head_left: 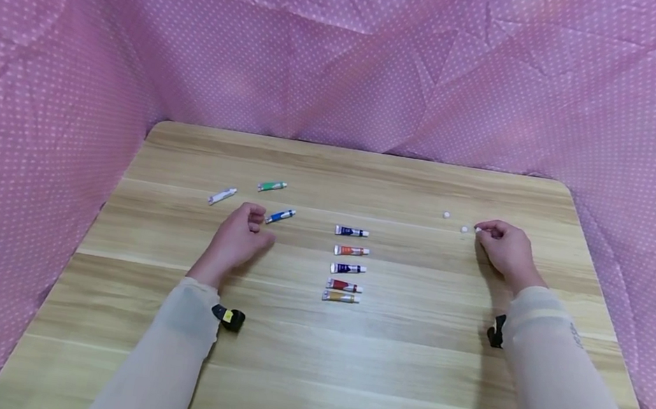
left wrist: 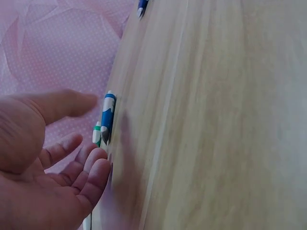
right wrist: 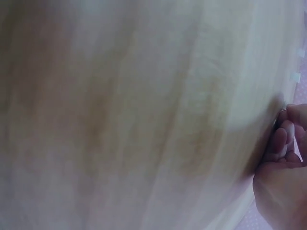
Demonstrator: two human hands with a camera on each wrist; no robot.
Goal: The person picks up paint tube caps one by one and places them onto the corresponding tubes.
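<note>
At the frame's middle the left hand (head_left: 237,237) lies relaxed beside the blue tube (head_left: 279,216), while the right hand (head_left: 502,248) seemingly pinches a white cap (head_left: 478,230).

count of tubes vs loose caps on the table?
Small paint tubes in the centre column: 5
Small paint tubes loose near the left hand: 3, e.g. blue tube
Small white caps by the right hand: 3
Total: 11
</note>
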